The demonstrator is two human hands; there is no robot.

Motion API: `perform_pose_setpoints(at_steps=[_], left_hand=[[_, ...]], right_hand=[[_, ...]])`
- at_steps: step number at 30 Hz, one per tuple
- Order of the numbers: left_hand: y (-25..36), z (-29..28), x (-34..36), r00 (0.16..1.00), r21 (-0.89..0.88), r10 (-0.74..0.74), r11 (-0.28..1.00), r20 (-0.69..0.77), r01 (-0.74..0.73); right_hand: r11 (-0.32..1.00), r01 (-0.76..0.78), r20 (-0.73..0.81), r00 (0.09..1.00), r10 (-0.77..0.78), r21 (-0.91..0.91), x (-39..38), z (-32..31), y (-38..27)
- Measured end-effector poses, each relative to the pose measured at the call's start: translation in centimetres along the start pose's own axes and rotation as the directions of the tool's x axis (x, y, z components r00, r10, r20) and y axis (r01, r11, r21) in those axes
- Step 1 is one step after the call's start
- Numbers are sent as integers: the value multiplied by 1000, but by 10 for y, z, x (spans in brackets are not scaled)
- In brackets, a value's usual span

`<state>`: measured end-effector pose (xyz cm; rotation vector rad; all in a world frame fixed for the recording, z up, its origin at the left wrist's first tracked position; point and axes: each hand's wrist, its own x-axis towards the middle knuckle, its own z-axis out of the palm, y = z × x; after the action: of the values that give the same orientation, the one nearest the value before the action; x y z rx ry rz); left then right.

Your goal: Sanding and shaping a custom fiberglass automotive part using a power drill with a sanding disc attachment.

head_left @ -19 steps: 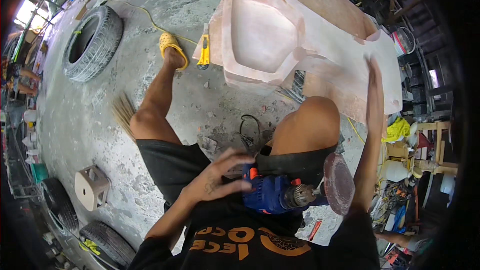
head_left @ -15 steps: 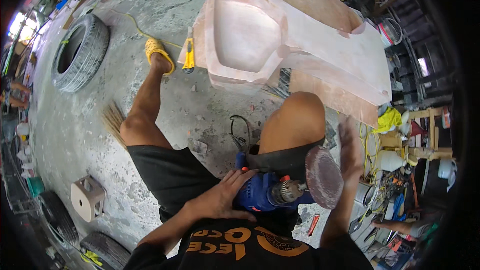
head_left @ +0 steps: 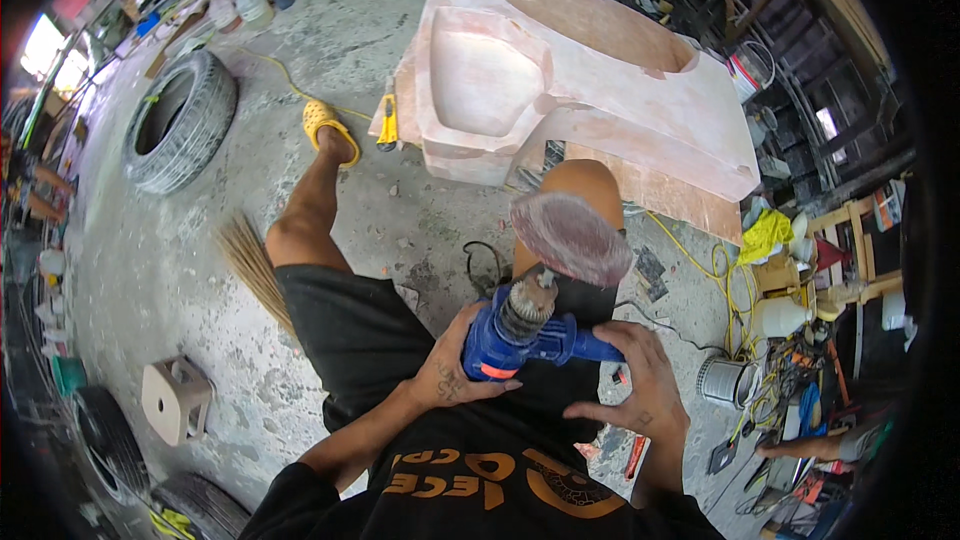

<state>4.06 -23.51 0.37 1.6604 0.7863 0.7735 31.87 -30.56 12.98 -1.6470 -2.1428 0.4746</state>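
Observation:
In my lap, my left hand (head_left: pixel 450 365) grips the body of a blue power drill (head_left: pixel 495 340). A round sanding disc (head_left: pixel 570 235) with a maroon face is fitted in the chuck (head_left: pixel 530 300), tilted upward over my knee. My right hand (head_left: pixel 635 380) is at the drill's side handle (head_left: pixel 588 345), fingertips touching it, thumb and fingers apart. Beyond my legs lies a large white-pink moulded panel (head_left: pixel 640 90) with a recessed hollow, resting on a board (head_left: pixel 690 210). A yellow cutter (head_left: pixel 388 115) lies beside its left end.
Around me on the concrete floor (head_left: pixel 160 280) are tyres (head_left: pixel 140 160), a broom (head_left: pixel 250 265), a plastic stool (head_left: pixel 178 400) and a yellow cord (head_left: pixel 722 320). Cans (head_left: pixel 722 385), tools and jugs crowd the right side. Someone's leg or arm (head_left: pixel 800 450) shows at lower right.
The drill has turned so the disc points forward and up instead of right. My right hand has come from out to the right onto the side handle; my left hand now grips the body.

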Motion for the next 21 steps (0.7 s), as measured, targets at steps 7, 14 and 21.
perform_pose_setpoints(at_steps=[7,14,21], left_hand=[[117,-45,19,991,121,49,992,-121,-35],[98,-75,-17,992,234,123,964,12,-123],[-6,-47,-56,777,92,-104,974,-621,205]], right_hand=[[953,-42,-164,986,-8,-299,75,-27,-33],[958,175,-274,955,-110,226,145,-8,-1],[989,117,227,969,-93,-94,217,66,-38]])
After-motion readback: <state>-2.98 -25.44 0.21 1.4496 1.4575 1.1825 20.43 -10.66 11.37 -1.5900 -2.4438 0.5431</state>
